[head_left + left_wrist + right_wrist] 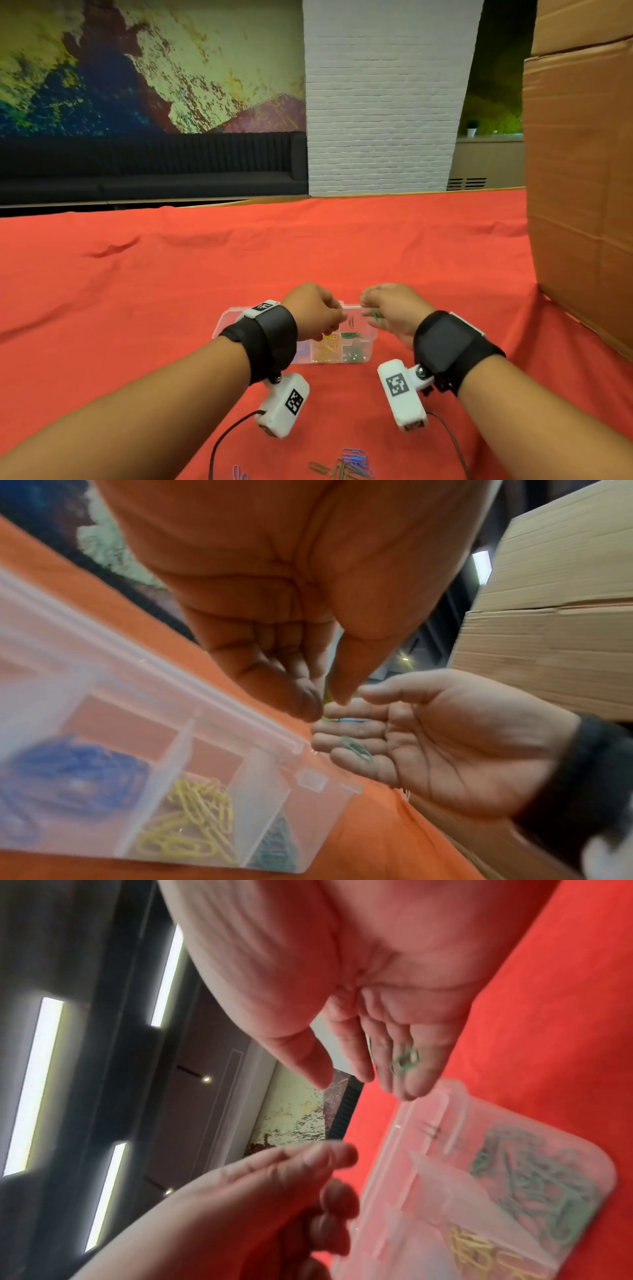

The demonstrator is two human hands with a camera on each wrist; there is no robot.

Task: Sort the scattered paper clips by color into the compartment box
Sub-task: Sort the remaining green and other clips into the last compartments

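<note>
Paper clips (pixel 356 748), no legible writing

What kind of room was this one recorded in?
Probably a lounge or office common area, not a workshop. A table under a red cloth faces a long dark bench seat below a large painted mural, beside a white brick pillar. A big cardboard box stands at the right.

Compartment box (pixel 359 356) mid-table, loose clips (pixel 346 466) nearer, cardboard box (pixel 579 192) right.
</note>
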